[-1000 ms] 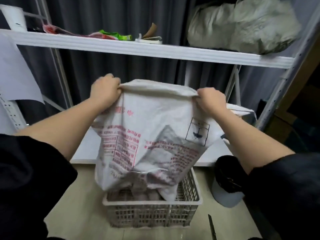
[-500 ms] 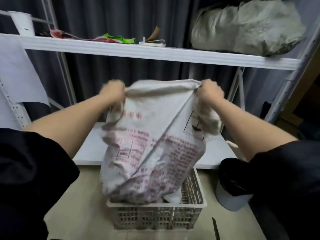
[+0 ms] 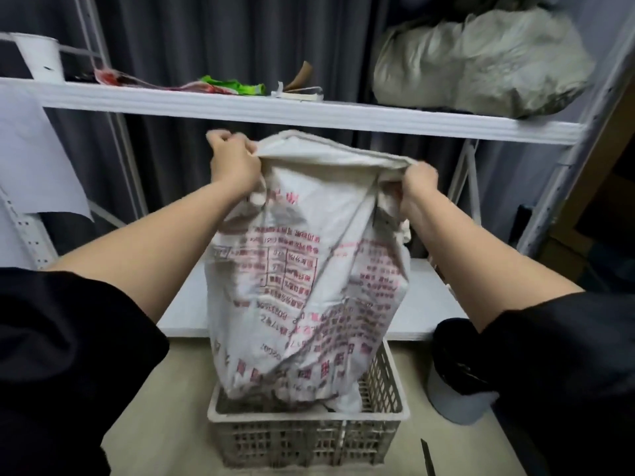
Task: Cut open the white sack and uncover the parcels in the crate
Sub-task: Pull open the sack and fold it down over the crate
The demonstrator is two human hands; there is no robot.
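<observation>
You hold the white woven sack with red print (image 3: pixel 302 269) up by its top edge, over the pale slatted plastic crate (image 3: pixel 305 438).

Your left hand (image 3: pixel 233 159) grips the sack's upper left corner in a fist and your right hand (image 3: pixel 417 187) bunches the upper right corner, both arms stretched forward. The sack hangs upright, its lower end down inside the crate on the floor. The parcels are hidden from you. A dark knife blade (image 3: pixel 427 458) lies on the floor just right of the crate.
</observation>
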